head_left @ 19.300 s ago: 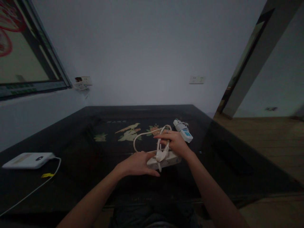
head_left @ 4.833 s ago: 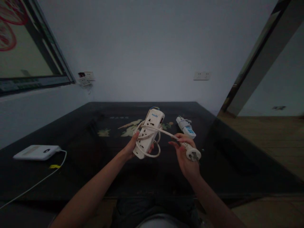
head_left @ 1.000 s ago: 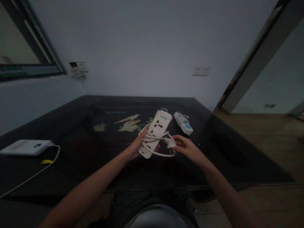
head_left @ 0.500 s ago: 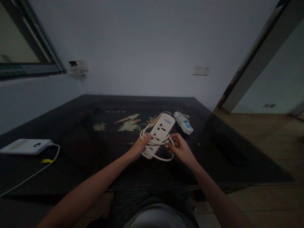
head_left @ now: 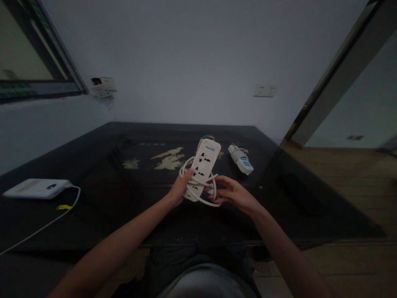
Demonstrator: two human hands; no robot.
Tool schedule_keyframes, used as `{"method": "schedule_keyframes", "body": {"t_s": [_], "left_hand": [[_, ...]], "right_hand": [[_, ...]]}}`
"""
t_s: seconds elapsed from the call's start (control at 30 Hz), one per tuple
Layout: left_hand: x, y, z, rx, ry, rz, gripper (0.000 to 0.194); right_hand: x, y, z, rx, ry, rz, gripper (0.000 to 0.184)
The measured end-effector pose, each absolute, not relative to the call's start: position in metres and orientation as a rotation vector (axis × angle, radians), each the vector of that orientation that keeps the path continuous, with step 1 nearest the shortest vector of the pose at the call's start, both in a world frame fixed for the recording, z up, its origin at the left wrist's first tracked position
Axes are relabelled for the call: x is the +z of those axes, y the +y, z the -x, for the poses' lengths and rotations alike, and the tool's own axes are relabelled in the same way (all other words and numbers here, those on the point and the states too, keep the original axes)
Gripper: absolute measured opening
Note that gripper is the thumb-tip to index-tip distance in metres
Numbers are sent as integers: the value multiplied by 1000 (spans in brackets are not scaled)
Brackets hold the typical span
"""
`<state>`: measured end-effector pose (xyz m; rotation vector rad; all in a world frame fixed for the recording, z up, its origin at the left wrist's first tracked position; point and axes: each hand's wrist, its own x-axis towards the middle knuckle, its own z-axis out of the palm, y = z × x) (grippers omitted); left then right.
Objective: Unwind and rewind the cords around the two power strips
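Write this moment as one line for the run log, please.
left hand: holding strip | right hand: touching cord | cord: looped across strip | other strip: on table

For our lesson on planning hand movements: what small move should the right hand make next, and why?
Probably the right hand should draw the cord loop in closer to the power strip. The left hand grips the strip, cord crosses its lower part, and this loop bulges out beside it, near the right fingers.
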<state>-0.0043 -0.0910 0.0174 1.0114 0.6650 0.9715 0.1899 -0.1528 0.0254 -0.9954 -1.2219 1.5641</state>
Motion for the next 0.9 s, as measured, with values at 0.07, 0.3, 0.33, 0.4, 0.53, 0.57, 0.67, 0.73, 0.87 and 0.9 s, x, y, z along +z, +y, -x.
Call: {"method": "schedule_keyframes", "body": {"t_s": [0.07, 0.3, 0.33, 0.4, 0.53, 0.57, 0.67, 0.73, 0.87, 0.9], "left_hand": [[16, -90, 5, 990, 669, -1016, 52], [17, -85, 10, 910, 650, -1042, 53], [18, -84, 11, 906, 651, -1047, 52], [19, -84, 12, 911, 658, -1071, 50], [19, -80, 14, 895, 671, -1146, 40], [19, -79, 15, 870, 677, -1156, 38], [20, -76, 19, 775, 686, -1174, 34], [23, -74, 22, 751, 682, -1211, 31], [27, -73, 28, 709, 697, -1231, 28], [27, -73, 29, 688, 695, -1217, 29]], "right_hand": [[25, -148, -190, 1566, -1343, 985, 42], [32, -132, -192, 1382, -1671, 1137, 39], [32, -131, -192, 1311, -1709, 1181, 37], [31, -130, -190, 1075, -1806, 1275, 31], [25, -132, -190, 581, -1972, 1389, 18], [24, -133, -190, 552, -1993, 1384, 18], [18, -136, -191, 598, -2016, 1322, 19], [14, -137, -192, 626, -2030, 1284, 20], [12, -136, -192, 636, -2061, 1259, 26], [12, -137, -192, 653, -2060, 1255, 28]]}}
